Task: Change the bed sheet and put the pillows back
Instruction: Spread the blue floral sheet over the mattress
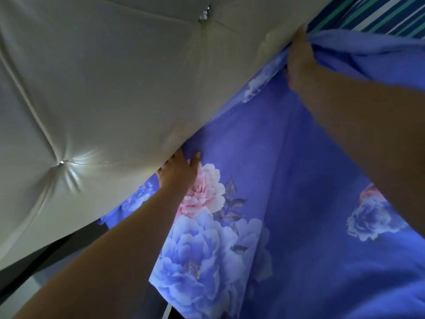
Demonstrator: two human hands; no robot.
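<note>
A blue bed sheet [287, 180] printed with large pink and pale-blue flowers fills the lower right of the head view. My left hand [178, 172] lies flat on it with fingers spread, its fingertips slipped under the edge of the white tufted headboard [103, 88]. My right hand [299, 58] grips a bunched fold of the same sheet higher up along the headboard's edge. A striped blue, teal and white fabric [379, 14] shows at the top right behind that fold.
The padded headboard has metal buttons [204, 14] and covers the whole upper left. A dark gap [57, 256] runs below it at the lower left.
</note>
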